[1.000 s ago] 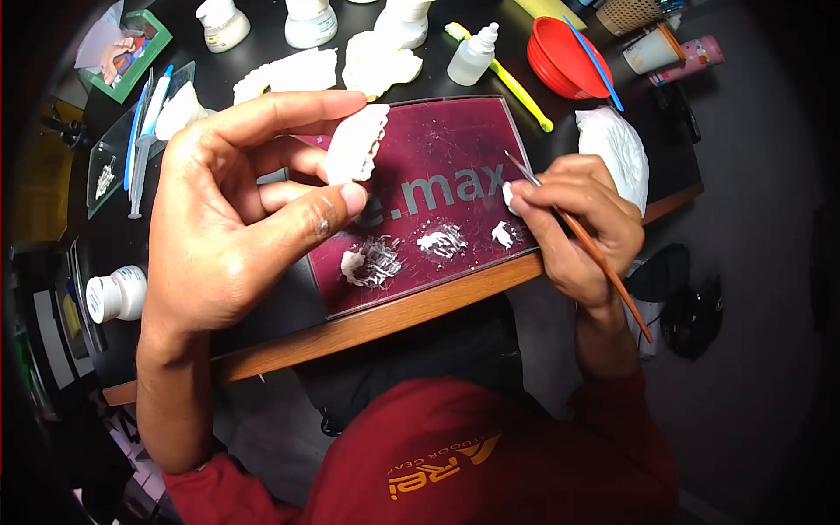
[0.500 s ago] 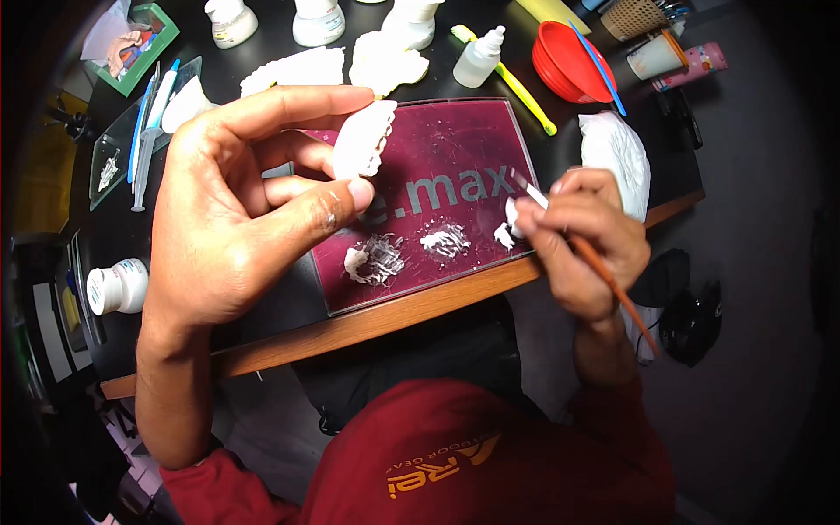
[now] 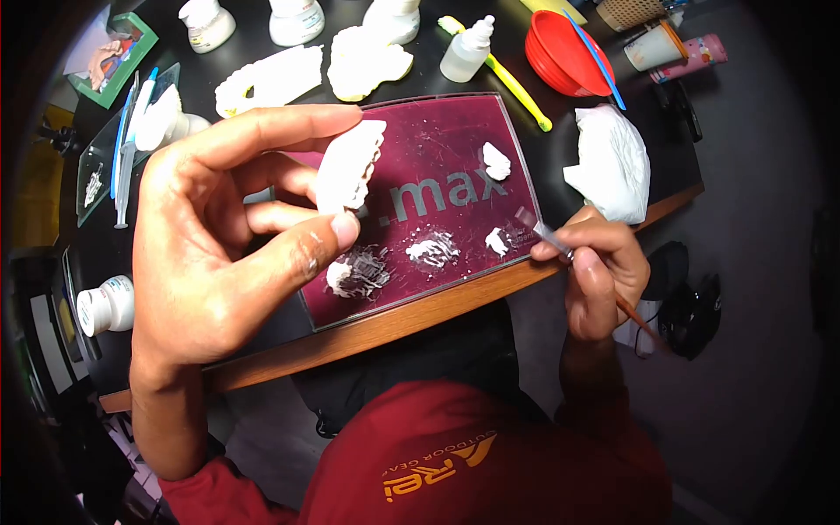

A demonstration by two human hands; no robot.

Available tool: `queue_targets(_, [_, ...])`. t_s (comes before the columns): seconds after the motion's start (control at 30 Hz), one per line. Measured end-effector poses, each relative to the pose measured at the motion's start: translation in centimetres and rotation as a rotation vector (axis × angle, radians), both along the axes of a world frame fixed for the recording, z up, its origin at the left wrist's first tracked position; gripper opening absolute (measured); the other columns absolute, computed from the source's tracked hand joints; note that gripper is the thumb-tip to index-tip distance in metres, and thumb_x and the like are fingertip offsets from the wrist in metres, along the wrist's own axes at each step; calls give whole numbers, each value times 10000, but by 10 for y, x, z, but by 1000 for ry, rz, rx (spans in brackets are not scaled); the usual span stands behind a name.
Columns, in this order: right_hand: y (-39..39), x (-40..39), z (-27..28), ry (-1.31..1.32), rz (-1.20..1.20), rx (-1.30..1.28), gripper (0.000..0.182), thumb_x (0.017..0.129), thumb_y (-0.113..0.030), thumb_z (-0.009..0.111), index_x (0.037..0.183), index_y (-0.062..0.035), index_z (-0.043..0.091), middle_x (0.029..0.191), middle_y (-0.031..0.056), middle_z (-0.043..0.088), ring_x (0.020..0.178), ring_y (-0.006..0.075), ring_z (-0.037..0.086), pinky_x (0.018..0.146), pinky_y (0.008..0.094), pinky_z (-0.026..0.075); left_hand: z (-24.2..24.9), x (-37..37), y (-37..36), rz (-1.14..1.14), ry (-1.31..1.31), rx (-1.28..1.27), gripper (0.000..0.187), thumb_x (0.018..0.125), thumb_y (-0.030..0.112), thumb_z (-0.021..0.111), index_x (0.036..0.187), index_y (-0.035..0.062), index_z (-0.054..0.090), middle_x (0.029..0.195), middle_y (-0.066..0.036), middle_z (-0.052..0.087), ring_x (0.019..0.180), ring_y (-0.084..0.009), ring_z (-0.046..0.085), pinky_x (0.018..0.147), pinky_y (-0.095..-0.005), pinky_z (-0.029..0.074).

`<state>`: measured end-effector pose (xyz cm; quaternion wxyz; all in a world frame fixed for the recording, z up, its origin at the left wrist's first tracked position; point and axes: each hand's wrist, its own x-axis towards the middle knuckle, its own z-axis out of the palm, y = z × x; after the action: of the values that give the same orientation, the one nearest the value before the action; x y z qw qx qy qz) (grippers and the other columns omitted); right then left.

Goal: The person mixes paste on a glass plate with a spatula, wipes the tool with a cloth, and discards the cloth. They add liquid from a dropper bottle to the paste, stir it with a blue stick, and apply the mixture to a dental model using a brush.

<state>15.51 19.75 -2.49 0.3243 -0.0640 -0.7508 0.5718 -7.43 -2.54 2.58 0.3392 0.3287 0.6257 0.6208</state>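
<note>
My left hand (image 3: 236,236) is closed, pinching a white dental cast (image 3: 346,171) upright between thumb and fingers, its row of teeth facing right. My right hand (image 3: 604,267) grips a brush (image 3: 630,309) with a reddish-brown handle and a pale flat tip over the right edge of a maroon plate (image 3: 437,127) lettered "max". A small white piece (image 3: 496,162) rests at the plate's right side. Along the front of the plate lie smeared white powder (image 3: 357,273), a second patch of powder (image 3: 433,249) and a small white heap (image 3: 498,241).
Behind the plate are white plaster casts (image 3: 367,66), a dropper bottle (image 3: 465,54), a yellow-green toothbrush (image 3: 525,101) and a red bowl (image 3: 560,61). Crumpled white tissue (image 3: 617,166) lies right. White jars (image 3: 297,22) line the back; a glass slab (image 3: 92,175) and syringe (image 3: 125,175) sit left.
My right hand has turned and moved slightly down, the brush tip now lower. The white piece that was by its fingertips lies farther back on the plate. The left hand and cast shifted slightly down-left.
</note>
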Motion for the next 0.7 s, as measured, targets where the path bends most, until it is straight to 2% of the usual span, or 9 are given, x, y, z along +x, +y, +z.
queue_targets(0.07, [5, 1, -1, 5, 42, 112, 108, 913, 28, 620, 978, 59, 701, 822, 147, 717, 754, 170, 685, 699, 294, 550, 1, 2, 1, 8, -15, -6, 584, 820, -88, 708, 1385, -160, 582, 1236, -155, 647, 1044, -140, 676, 866, -254, 611])
queue_targets(0.17, [7, 0, 0, -15, 41, 169, 88, 876, 16, 710, 959, 39, 725, 820, 139, 744, 710, 170, 672, 650, 286, 529, 1, 3, 1, 35, 2, -32, 600, 814, -54, 727, 1386, -158, 582, 1245, -155, 646, 1040, -141, 670, 873, -261, 609])
queue_targets(0.27, [19, 0, -1, 16, 169, 287, 157, 826, 19, 785, 975, 26, 734, 847, 142, 767, 684, 175, 668, 635, 275, 517, 0, 3, 1, 59, 17, -38, 609, 815, -19, 744, 1388, -152, 586, 1236, -147, 643, 1031, -143, 673, 873, -265, 603])
queue_targets(0.5, [16, 1, -3, 46, 112, 372, 203, 687, 117, 714, 841, -15, 702, 727, 86, 685, 599, 161, 603, 532, 271, 439, -1, 1, 1, 52, 25, -53, 611, 814, -11, 745, 1388, -150, 586, 1222, -144, 642, 1046, -162, 686, 891, -276, 602])
queue_targets(0.6, [14, 2, -4, 38, 82, 415, 208, 707, 110, 702, 852, -39, 697, 711, 64, 674, 603, 147, 579, 556, 266, 410, 0, 1, 2, 56, 20, -57, 612, 815, -11, 745, 1390, -148, 586, 1227, -147, 645, 1048, -165, 687, 893, -277, 601])
queue_targets(0.7, [16, 0, -4, 51, 86, 412, 214, 655, 121, 693, 818, -18, 706, 704, 79, 674, 576, 162, 588, 517, 273, 436, -1, 1, 2, 57, 11, -55, 610, 817, -15, 747, 1391, -145, 587, 1229, -150, 648, 1049, -165, 688, 888, -275, 600])
